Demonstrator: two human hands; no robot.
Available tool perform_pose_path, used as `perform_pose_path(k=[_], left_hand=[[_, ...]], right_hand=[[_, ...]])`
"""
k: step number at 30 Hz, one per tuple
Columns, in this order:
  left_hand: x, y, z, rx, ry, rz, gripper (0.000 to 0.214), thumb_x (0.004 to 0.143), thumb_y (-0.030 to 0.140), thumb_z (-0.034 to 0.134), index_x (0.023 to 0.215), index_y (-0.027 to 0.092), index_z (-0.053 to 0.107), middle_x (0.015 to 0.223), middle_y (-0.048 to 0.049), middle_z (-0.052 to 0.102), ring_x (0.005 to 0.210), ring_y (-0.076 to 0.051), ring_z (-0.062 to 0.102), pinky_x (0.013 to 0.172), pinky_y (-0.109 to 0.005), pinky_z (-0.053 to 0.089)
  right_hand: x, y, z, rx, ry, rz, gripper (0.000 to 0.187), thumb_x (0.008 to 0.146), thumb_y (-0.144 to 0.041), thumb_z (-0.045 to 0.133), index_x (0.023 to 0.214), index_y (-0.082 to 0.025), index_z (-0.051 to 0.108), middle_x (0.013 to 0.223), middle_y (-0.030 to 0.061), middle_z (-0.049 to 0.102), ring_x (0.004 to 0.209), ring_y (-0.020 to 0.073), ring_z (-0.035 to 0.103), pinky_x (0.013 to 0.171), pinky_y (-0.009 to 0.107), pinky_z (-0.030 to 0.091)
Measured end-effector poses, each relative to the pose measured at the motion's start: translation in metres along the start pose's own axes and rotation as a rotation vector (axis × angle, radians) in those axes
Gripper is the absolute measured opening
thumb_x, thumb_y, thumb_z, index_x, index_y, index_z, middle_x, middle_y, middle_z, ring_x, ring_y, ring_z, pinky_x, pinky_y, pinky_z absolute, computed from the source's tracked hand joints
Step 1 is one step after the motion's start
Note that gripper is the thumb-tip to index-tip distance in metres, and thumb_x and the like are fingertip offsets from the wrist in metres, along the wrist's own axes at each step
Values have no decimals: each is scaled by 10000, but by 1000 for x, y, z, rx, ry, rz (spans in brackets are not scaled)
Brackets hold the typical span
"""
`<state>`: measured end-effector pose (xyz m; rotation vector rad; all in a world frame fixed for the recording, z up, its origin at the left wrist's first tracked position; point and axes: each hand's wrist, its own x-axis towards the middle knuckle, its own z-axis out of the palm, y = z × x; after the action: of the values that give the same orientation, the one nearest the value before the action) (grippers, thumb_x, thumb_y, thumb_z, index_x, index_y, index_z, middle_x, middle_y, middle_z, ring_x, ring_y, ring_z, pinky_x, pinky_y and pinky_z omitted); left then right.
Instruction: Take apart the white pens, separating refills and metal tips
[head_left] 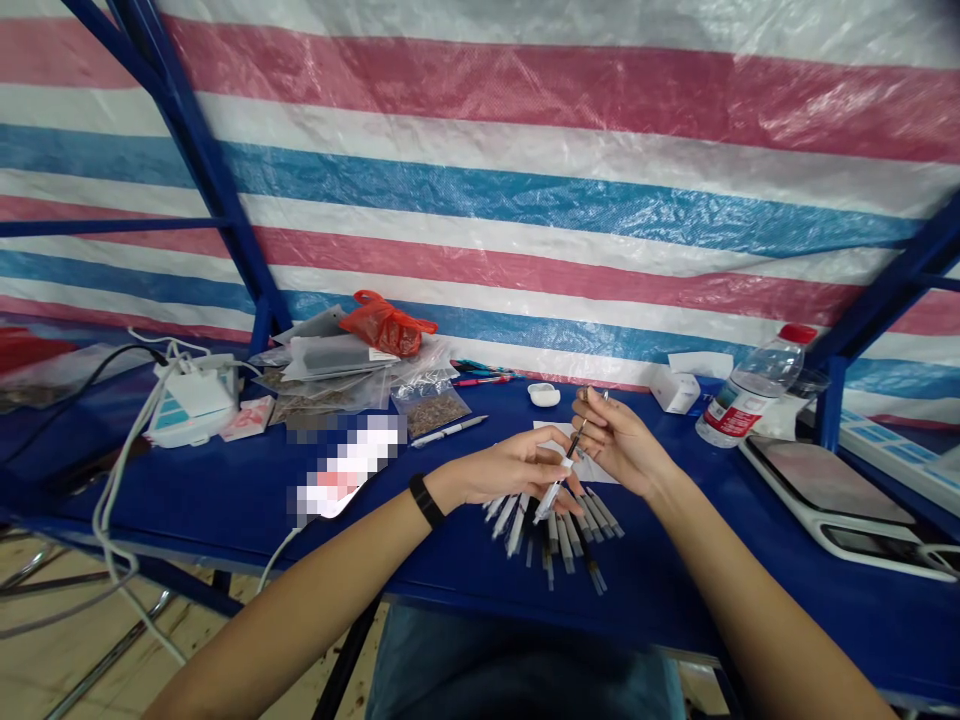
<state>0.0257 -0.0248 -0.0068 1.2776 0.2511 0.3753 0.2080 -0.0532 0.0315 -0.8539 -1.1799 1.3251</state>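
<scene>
My left hand, with a black band on its wrist, is closed around a white, partly clear pen barrel tilted down toward me. A slim dark pen refill runs up from the barrel's upper end to my right hand. The fingers of that hand are pinched at the refill's top, where a small brownish piece shows at the fingertips; its kind is unclear. Beneath both hands, several white and grey-clear pen parts lie fanned out on the blue table. White paper lies partly hidden behind my hands.
On the left are a phone, a white pen, bags of brown bits, a red plastic bag and cables. A white case sits behind my hands. A bottle and scale stand right.
</scene>
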Motion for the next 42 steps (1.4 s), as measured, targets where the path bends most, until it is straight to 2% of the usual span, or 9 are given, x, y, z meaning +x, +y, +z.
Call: perform_pose_path(k=[6,11,17,25,31,33,37,42], left_hand=[[1,3,2,-33,47,40,419,834,423,834,1058,201,557,944,-21,689,864,-195,759,838,-370,570],[2,3,4,-46,95,47,482,786,459,867,1039,201,548,934,-15,693,833,-198,762,803,-360,580],[1,3,3,-41,120,49,470,790,463,861,1030,198,557,936,-22,700,825,-199,771,774,-331,586],[2,3,2,-66,145,60,528,733,482,898,1023,192,565,904,-31,714,803,-218,771,770,-356,596],[4,3,3,-105,194,93,566,696,476,923,1021,198,552,881,-34,724,770,-224,766,744,-366,599],[5,3,2,-116,225,120,575,697,471,923,1038,204,544,880,-35,732,763,-218,763,742,-355,592],[3,7,1,-120,273,164,559,705,442,922,1046,202,550,852,-18,727,738,-185,746,752,-335,581],[0,12,1,-83,284,163,553,704,444,920,1044,196,561,879,-24,729,747,-191,751,723,-317,566]], right_hand=[[1,7,3,-12,-7,43,623,671,-625,872,647,-243,382,563,-124,204,482,70,101,424,234,203],[2,10,4,26,12,39,655,631,-625,897,620,-240,367,554,-124,210,483,68,90,438,237,183],[2,11,2,37,-10,46,636,672,-614,884,605,-238,374,523,-123,206,476,74,101,443,236,205],[3,16,2,91,-20,33,621,684,-588,896,573,-232,399,481,-115,221,453,75,149,421,229,277],[3,24,7,126,63,17,625,645,-566,924,580,-232,400,480,-114,227,434,68,180,383,217,285],[2,26,9,123,77,42,594,632,-567,929,603,-234,439,475,-119,222,430,72,197,376,215,285],[1,28,11,111,98,107,511,580,-556,952,691,-219,585,471,-113,308,440,71,241,389,203,286],[5,22,3,151,197,61,491,541,-550,955,762,-205,684,531,-100,356,457,60,254,404,193,271]])
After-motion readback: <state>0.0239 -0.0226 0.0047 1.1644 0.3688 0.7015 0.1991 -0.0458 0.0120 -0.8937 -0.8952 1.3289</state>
